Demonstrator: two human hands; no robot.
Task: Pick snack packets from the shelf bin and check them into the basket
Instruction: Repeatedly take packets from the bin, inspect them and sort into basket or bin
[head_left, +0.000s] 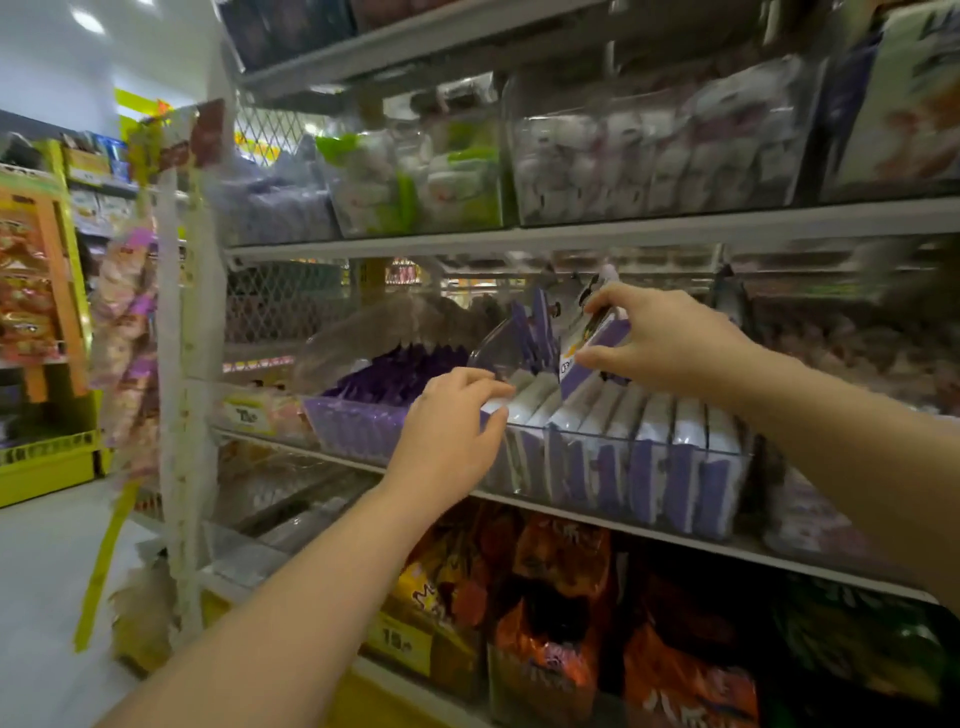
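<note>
a: packet — look and position?
b: purple and white, blurred print. your right hand (662, 338) pinches the packet (597, 345), lifted just above the clear bin (639, 441) on the middle shelf.
a: left?
b: your left hand (452, 423) grips that bin's left front rim. it holds a row of matching packets (685, 431), upright. neighbouring bin (358, 431) — darker purple packs.

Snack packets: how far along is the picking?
Nothing shows as done: no basket is in view. In hand: the right hand pinches one purple-and-white packet lifted above the clear bin; the left hand sits at its front rim. Left: putting it in the basket, with a row of packets still in the bin.
</note>
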